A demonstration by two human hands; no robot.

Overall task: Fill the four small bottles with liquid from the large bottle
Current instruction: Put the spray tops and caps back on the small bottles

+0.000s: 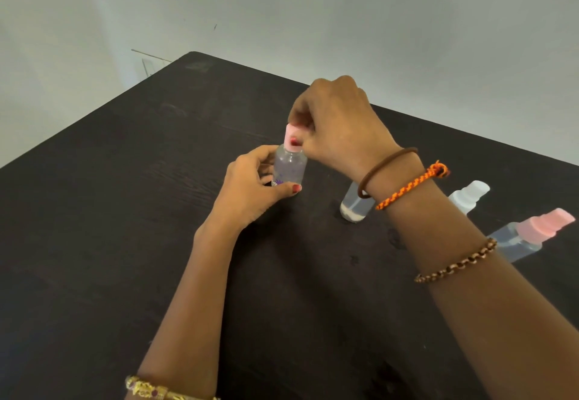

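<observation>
A clear bottle (289, 166) with a purple print stands upright on the dark table (125, 211). My left hand (250, 186) grips its body from the left. From above, my right hand (338, 127) pinches its pink cap (293, 136). A small clear bottle (355, 207) stands right of it, partly hidden behind my right wrist; liquid shows near its bottom. Further right is a small bottle with a white spray cap (468, 197) and another with a pink spray cap (529, 235), both partly behind my right forearm.
The table's far edge runs diagonally from upper left to right, against a pale wall (376, 23). My right forearm crosses the table's right side in front of the small bottles.
</observation>
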